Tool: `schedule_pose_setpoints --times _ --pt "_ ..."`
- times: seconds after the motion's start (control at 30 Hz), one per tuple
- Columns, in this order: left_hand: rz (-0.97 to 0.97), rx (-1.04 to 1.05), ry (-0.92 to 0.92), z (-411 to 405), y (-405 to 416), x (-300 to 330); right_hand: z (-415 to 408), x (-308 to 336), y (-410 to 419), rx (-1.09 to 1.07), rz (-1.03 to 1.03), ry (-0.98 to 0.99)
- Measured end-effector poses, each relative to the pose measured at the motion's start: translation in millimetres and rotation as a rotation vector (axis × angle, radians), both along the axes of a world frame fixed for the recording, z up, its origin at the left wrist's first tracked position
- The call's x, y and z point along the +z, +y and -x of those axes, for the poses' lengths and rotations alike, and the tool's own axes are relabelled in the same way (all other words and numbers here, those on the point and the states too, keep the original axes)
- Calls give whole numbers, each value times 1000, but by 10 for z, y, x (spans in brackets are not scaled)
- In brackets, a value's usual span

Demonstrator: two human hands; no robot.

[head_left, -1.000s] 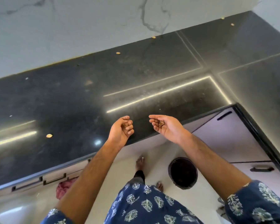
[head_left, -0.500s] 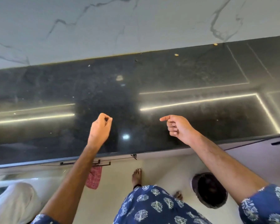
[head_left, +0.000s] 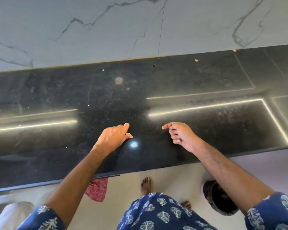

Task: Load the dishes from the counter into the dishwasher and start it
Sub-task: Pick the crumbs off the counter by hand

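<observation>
I'm looking at a glossy black stone surface (head_left: 56,97) along the marble wall, dusty and speckled (light strips mirrored in it), with small tan crumbs (head_left: 196,60) near its back edge and a pale round smudge (head_left: 118,80).

Black speckled counter (head_left: 106,100) — white grey-veined wall (head_left: 106,39) — red checked cloth (head_left: 96,190)
</observation>
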State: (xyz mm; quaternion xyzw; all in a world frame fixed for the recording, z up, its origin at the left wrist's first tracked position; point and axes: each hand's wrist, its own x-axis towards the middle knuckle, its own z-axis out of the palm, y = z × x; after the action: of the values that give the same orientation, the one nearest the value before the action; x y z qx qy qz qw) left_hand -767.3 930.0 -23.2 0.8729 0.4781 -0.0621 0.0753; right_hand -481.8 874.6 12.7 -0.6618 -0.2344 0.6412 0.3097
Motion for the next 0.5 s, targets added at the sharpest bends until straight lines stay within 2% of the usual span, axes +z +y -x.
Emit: schedule_pose_setpoints --times 0.13,0.3,0.5 --pt "28 -180 114 -88 57 48 -23 74 14 -20 5 -20" --pt "58 -129 123 -157 101 87 -105 55 -52 -60 18 -11" --pt "-67 -217 237 -310 157 30 -195 27 -159 -103 36 20"
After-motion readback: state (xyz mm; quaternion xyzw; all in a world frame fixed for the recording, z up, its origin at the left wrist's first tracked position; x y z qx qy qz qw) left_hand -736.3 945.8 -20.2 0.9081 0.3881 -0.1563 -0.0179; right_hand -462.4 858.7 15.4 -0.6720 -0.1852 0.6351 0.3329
